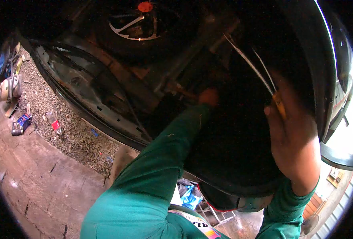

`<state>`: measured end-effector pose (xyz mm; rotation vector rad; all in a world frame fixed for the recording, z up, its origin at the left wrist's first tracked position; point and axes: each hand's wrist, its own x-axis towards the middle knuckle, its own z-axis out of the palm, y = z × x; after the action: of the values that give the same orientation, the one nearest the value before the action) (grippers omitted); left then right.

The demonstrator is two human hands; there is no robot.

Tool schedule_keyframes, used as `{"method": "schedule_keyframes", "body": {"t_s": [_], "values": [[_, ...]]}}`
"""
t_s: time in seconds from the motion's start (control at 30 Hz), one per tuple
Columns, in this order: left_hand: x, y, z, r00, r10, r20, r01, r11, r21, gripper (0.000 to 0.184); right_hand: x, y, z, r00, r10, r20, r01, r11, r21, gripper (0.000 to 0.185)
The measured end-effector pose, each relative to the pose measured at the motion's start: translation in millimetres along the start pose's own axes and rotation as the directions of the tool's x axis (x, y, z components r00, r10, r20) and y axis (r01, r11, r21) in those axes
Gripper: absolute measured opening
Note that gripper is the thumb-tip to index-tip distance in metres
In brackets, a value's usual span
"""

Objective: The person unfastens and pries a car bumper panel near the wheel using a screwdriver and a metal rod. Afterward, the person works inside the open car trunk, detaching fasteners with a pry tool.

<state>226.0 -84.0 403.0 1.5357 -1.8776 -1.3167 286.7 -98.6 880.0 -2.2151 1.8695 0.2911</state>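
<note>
My right hand (294, 139) is closed around the yellow handle of a slim tool (279, 104). Two long, thin, shiny metal lengths stretch from the handle up and left into the dark; its exact kind is unclear. My left hand (209, 96) reaches deep into the shadowed cavity of a car body (100, 75), near a dim rod-like part (184, 91). Its fingers are lost in darkness, so whether it grips anything is hidden. Green sleeves cover both arms.
A spoked wheel (138, 36) shows above, inside the dark area. The body's curved edge (78, 111) runs down the left. Gravel (70, 95) and paving (37, 175) lie beyond it, with a red-labelled bottle (56, 125). A blue plastic bag (191, 198) is below.
</note>
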Motion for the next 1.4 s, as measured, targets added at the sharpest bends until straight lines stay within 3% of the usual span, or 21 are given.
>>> {"method": "schedule_keyframes", "body": {"t_s": [0.3, 0.4, 0.43, 0.5, 0.57, 0.63, 0.77, 0.9, 0.97, 1.0, 1.07, 1.1, 1.3, 1.33, 1.4], "values": [[-10, -67, 41, 0.974, -0.118, 0.194, 0.073, 0.972, 0.224, 0.034, -4, 1, 2, 1.0, 0.0, -0.016, 0.0, 1.0, 0.014, 0.048], [-26, -61, 30, 0.952, -0.057, 0.302, -0.061, 0.928, 0.367, 0.04, -4, 3, 6, 0.998, -0.023, -0.064, 0.02, 0.999, -0.036, 0.047], [-39, -25, -13, 0.897, -0.432, 0.091, 0.379, 0.859, 0.344, 0.041, -5, 4, 6, 0.998, -0.017, -0.067, 0.015, 0.999, -0.032, 0.047], [-53, -15, -48, 0.663, -0.743, -0.096, 0.74, 0.63, 0.234, 0.042, -5, 4, 6, 0.996, -0.044, -0.082, 0.041, 0.999, -0.029, 0.046], [-62, -49, -65, 0.812, -0.583, 0.035, 0.546, 0.779, 0.309, 0.04, -4, 5, 6, 0.996, -0.042, -0.085, 0.04, 0.999, -0.03, 0.046], [-69, -91, -58, 0.899, -0.413, 0.145, 0.345, 0.873, 0.345, 0.037, -3, 6, 6, 0.996, -0.036, -0.081, 0.034, 0.999, -0.034, 0.046], [-51, -171, 24, 0.974, -0.215, 0.068, 0.172, 0.905, 0.389, 0.029, -2, 7, 7, 0.998, -0.033, -0.057, 0.032, 0.999, -0.019, 0.047], [-54, -171, 34, 0.994, -0.086, -0.067, 0.106, 0.903, 0.416, 0.023, -1, 10, 9, 0.998, -0.044, -0.041, 0.044, 0.999, -0.009, 0.048], [-64, -127, 3, 0.944, -0.301, 0.137, 0.251, 0.922, 0.296, 0.023, 0, 7, 5, 0.996, -0.066, -0.057, 0.062, 0.996, -0.064, 0.049], [-69, -123, 10, 0.946, -0.297, 0.13, 0.248, 0.92, 0.302, 0.023, 0, 5, 3, 0.995, -0.086, -0.059, 0.078, 0.989, -0.126, 0.05], [-76, -122, 22, 0.991, -0.015, 0.13, -0.025, 0.953, 0.303, 0.024, -1, 5, 1, 0.997, -0.062, -0.043, 0.057, 0.991, -0.12, 0.051], [-75, -123, 21, 0.992, -0.014, 0.128, -0.026, 0.952, 0.305, 0.024, -2, 5, 0, 0.999, -0.038, -0.014, 0.036, 0.993, -0.116, 0.051], [-87, -91, -27, 0.952, -0.217, 0.217, 0.132, 0.928, 0.349, 0.024, 2, 6, 9, 0.999, -0.035, -0.019, 0.032, 0.987, -0.154, 0.051], [-86, -109, -16, 0.98, -0.066, 0.189, -0.003, 0.941, 0.339, 0.025, 2, 6, 8, 0.999, -0.036, -0.017, 0.033, 0.988, -0.154, 0.051], [-84, -114, -14, 0.983, 0.091, 0.16, -0.141, 0.932, 0.333, 0.025, 2, 8, 6, 0.997, -0.067, -0.023, 0.063, 0.986, -0.156, 0.051]]}}
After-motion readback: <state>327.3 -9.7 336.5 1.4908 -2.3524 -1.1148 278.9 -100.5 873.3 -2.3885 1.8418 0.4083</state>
